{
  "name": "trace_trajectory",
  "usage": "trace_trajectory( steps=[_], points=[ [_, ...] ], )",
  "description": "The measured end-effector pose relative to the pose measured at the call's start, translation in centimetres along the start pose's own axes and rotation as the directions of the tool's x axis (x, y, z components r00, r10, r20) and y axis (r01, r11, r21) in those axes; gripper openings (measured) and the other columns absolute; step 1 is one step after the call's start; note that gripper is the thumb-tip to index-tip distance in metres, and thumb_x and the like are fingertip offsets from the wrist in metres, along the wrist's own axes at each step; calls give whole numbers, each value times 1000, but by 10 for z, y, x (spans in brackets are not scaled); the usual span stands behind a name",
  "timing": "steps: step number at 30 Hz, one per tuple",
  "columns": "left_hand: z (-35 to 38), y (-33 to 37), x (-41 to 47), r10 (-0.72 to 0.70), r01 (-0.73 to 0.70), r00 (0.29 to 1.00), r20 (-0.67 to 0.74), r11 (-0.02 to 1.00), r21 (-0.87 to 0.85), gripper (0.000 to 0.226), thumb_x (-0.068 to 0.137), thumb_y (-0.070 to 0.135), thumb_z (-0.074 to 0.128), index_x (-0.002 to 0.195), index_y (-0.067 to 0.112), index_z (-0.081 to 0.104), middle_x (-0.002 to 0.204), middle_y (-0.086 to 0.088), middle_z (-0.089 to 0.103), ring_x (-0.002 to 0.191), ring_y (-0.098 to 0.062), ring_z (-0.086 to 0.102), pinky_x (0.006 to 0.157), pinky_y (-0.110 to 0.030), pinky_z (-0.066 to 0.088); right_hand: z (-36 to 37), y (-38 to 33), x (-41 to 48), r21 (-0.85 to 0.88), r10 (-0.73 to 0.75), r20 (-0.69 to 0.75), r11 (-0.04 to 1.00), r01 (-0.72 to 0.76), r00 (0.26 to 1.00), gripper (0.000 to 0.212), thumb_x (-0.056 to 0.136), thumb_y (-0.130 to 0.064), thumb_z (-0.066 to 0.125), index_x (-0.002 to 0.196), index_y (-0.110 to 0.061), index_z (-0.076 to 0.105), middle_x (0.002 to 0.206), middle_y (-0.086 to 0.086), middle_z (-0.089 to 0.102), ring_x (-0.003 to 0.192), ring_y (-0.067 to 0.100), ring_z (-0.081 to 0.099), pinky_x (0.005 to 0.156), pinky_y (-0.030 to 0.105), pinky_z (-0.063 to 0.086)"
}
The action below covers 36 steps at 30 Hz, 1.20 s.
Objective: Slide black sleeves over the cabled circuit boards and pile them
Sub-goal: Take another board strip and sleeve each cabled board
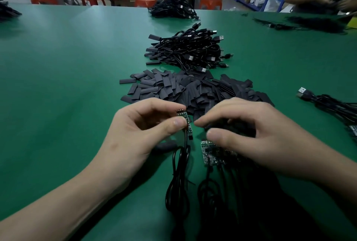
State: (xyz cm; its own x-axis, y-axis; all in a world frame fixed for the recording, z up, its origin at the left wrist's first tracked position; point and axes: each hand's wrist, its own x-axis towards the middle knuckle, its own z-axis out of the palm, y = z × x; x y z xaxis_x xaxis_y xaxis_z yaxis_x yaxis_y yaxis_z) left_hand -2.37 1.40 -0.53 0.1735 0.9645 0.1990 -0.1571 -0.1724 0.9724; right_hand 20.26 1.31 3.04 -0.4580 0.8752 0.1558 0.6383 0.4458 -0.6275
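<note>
Left fingers: my left hand point(135, 134) has its fingers point(177, 122) closed narrowly, thumb against forefinger, pinching one circuit board point(185, 120) just above the counter point(67, 76).
Right fingers: on my right hand point(270, 140) they are curled, with a small gap between thumb and forefinger, over the near edge of the loose sleeves point(173, 88). This part is blurred, so I cannot tell whether they hold one.
Held board: its long axis runs away from me and the pin end points toward the sleeves. Its cable point(177, 179) drops from the near end and loops on the counter.
Board count: I count one in hand. The bare boards point(207, 151) lie stacked just beneath my right thumb; I cannot tell their number.
Sleeve count: one heap of flat black pieces lying every way, too many for me to count, just beyond both hands.
Sleeved pile point(185, 51): one pile beyond the heap, with sleeved ends mostly to the left and USB plugs to the right.
Far pile point(173, 8): one more tangle of cables near the far edge.
Right edge: one cable bundle point(328, 105), well apart from my hands.
</note>
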Motion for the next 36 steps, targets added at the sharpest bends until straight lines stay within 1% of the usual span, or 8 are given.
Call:
trace_trajectory(
  steps=[7,12,18,21,25,28,33,36],
  points=[
    [-7,1,-1,153,-168,986,71,928,334,22,80,42,70,100,36,77,86,7,73,75,-8,64,71,-16,50,24,-25,1,324,62,-14,944,-54,998,19,97,-32,65,83,-22,75,74,-9,72,66,5,63,66,27,50],
    [-17,4,-2,242,-359,931,272,491,794,28,89,55,59,94,32,75,82,12,67,79,-7,63,72,-32,51,-3,-26,0,699,166,-89,713,-57,982,21,87,-34,61,72,-24,71,78,6,75,88,32,76,78,37,53],
    [-21,7,-2,133,-387,921,366,195,901,38,83,70,57,96,37,71,86,19,61,86,-10,58,77,-34,49,-51,-10,6,903,349,-133,429,-32,928,24,89,-32,51,69,-22,59,59,-6,49,40,10,51,42,24,49],
    [-21,4,-2,131,-424,904,407,167,890,29,86,62,58,91,37,72,86,18,59,85,-10,58,75,-35,49,-57,0,5,804,343,-75,577,-147,936,34,100,-29,42,70,-20,56,60,-3,47,31,9,35,34,19,37],
    [-22,2,-1,186,-503,857,480,107,857,22,93,46,60,86,31,75,84,14,62,81,-15,58,69,-38,49,-31,-2,-1,497,278,41,828,-261,960,31,105,-22,46,78,-14,59,65,11,64,36,18,45,39,23,40],
    [-19,0,-1,257,-468,874,412,219,856,20,95,38,61,88,26,76,86,15,67,81,-11,64,72,-34,52,-5,-6,-1,421,271,79,863,-278,959,28,106,-27,46,82,-18,57,59,4,62,40,15,45,45,23,38],
    [-8,-7,-6,103,-145,989,110,843,519,15,95,32,66,82,27,73,67,7,71,53,-6,65,59,-14,48,22,-11,-4,216,138,-110,970,-112,984,33,87,-60,59,86,-28,63,57,-15,52,50,-1,45,52,19,38],
    [-1,-9,-7,50,-83,993,103,933,351,13,92,30,63,84,26,73,63,0,69,44,-9,57,56,-16,46,28,-14,-5,205,104,-137,976,-74,985,24,86,-55,65,82,-31,67,59,-15,57,51,-2,48,50,15,36]
  ],
)
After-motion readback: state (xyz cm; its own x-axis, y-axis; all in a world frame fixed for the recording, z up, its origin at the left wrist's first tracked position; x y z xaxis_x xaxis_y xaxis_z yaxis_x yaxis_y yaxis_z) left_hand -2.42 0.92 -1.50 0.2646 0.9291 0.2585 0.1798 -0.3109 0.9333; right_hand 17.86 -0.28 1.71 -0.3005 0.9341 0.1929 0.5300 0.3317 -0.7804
